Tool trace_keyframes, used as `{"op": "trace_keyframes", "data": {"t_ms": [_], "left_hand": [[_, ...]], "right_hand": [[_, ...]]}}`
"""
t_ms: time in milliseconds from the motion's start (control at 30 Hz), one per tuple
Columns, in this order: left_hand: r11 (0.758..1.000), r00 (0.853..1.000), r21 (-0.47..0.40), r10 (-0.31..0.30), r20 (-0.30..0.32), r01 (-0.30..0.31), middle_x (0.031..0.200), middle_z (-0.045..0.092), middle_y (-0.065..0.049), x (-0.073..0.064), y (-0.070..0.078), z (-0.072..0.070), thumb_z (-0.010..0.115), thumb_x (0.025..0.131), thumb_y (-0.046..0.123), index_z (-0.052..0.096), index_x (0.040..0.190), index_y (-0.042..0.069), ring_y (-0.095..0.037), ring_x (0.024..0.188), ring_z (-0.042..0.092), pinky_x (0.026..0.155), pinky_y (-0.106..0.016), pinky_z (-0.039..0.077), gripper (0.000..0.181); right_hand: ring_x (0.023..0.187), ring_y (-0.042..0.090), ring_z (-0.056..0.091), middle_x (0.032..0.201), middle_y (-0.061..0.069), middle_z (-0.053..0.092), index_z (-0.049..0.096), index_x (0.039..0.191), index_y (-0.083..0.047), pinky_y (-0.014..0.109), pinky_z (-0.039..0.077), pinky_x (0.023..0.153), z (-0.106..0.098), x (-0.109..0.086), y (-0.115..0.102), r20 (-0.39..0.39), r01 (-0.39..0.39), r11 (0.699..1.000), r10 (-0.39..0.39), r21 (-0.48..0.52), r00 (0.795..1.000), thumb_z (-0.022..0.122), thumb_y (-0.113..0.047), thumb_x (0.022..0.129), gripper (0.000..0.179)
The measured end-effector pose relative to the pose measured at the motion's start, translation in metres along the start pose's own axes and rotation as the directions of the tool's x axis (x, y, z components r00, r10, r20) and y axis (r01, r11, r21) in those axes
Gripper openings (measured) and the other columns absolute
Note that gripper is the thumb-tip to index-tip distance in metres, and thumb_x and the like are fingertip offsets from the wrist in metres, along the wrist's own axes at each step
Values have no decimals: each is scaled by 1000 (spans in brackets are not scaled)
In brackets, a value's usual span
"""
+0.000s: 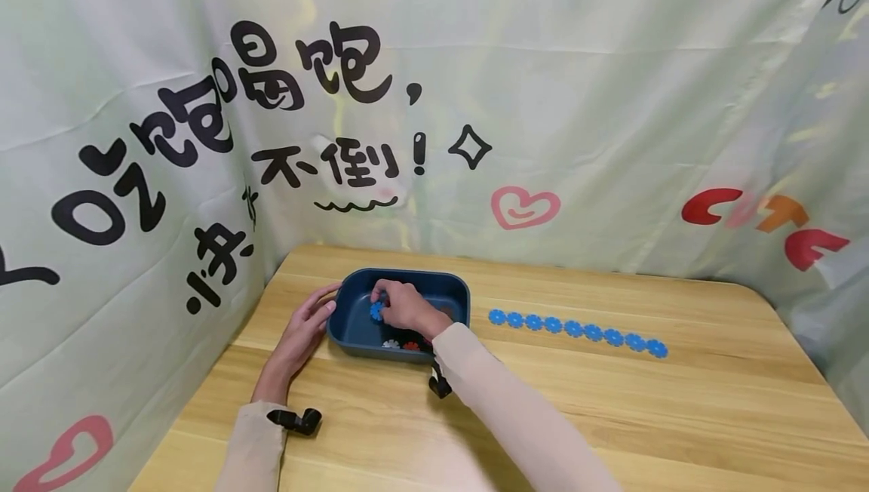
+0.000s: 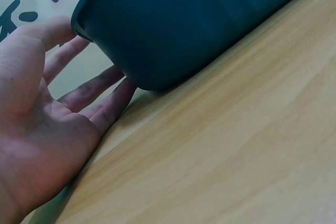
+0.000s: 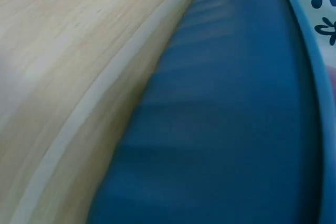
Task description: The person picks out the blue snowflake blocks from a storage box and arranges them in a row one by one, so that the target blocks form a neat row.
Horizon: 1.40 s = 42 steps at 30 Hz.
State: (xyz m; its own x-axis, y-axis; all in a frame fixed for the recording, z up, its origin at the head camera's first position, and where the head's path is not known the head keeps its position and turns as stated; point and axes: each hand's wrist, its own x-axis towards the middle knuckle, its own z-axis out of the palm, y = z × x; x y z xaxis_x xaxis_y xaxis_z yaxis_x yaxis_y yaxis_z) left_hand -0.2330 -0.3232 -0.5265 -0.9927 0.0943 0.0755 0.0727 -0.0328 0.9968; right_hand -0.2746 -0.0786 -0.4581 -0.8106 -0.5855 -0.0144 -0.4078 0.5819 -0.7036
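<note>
My right hand (image 1: pixel 407 306) reaches inside a dark blue box (image 1: pixel 400 356) and pinches a blue notched plastic disc (image 1: pixel 376 312) between thumb and fingers. Its own wrist view shows only the box's outer wall (image 3: pixel 210 108), not the hand. With extended fingers my left hand (image 1: pixel 307 330) rests against the box's left end. Seen from the left wrist, its fingertips (image 2: pixel 126 77) touch the wall, the thumb up at the rim. A white disc (image 1: pixel 391 344) and a red disc (image 1: pixel 410 345) lie on the box floor, others partly hidden by the right forearm.
Right of the box, several blue notched discs (image 1: pixel 573 328) form a slightly slanting row on the wooden table (image 1: pixel 611 416). A printed curtain (image 1: pixel 597 130) hangs behind the table and along its left side. A small black camera sits on each wrist.
</note>
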Motion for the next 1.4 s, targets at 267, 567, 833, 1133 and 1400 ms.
{"op": "trace_keyframes", "data": {"t_ms": [267, 567, 833, 1133, 1400], "left_hand": [[1000, 1000, 7, 4, 0, -4, 150, 45, -17, 1, 1, 1, 56, 108, 24, 44, 154, 5, -16, 129, 51, 99, -24, 49, 51], [1000, 1000, 5, 21, 6, -22, 146, 49, -11, -1, -3, -1, 55, 108, 23, 43, 154, 4, -14, 126, 55, 99, -25, 50, 50], [1000, 1000, 13, 11, 5, -11, 146, 49, -11, -1, -3, 0, 55, 108, 24, 42, 154, 4, -14, 126, 55, 98, -24, 50, 51], [1000, 1000, 13, 6, 6, -6, 151, 44, -19, 0, -2, 1, 55, 108, 25, 41, 155, 5, -16, 129, 51, 99, -23, 48, 53], [1000, 1000, 12, 3, 1, -3, 151, 42, -20, 0, -3, -1, 54, 109, 25, 41, 155, 5, -16, 127, 51, 97, -23, 50, 52]], "right_hand": [[61, 15, 47, 84, 3, 62, 64, 121, -7, 27, 41, 63, -16, -18, 4, -56, 16, 997, -13, 70, 998, 58, 2, 99, 24], [73, 14, 57, 94, 0, 66, 65, 121, -10, 29, 48, 69, -22, -41, 2, -111, 61, 989, -47, 133, 993, 57, -3, 102, 21], [79, 11, 62, 96, 0, 67, 67, 119, -10, 28, 53, 76, -28, -63, 6, -198, 127, 982, -98, 142, 975, 60, -4, 101, 20], [85, 15, 63, 101, 3, 62, 66, 121, -9, 29, 55, 77, -40, -90, 16, -262, 165, 960, -102, 228, 960, 67, -2, 98, 24], [88, 17, 63, 101, 5, 62, 66, 123, -11, 33, 55, 77, -48, -114, 23, -317, 148, 951, -56, 273, 947, 70, 1, 95, 30]]}}
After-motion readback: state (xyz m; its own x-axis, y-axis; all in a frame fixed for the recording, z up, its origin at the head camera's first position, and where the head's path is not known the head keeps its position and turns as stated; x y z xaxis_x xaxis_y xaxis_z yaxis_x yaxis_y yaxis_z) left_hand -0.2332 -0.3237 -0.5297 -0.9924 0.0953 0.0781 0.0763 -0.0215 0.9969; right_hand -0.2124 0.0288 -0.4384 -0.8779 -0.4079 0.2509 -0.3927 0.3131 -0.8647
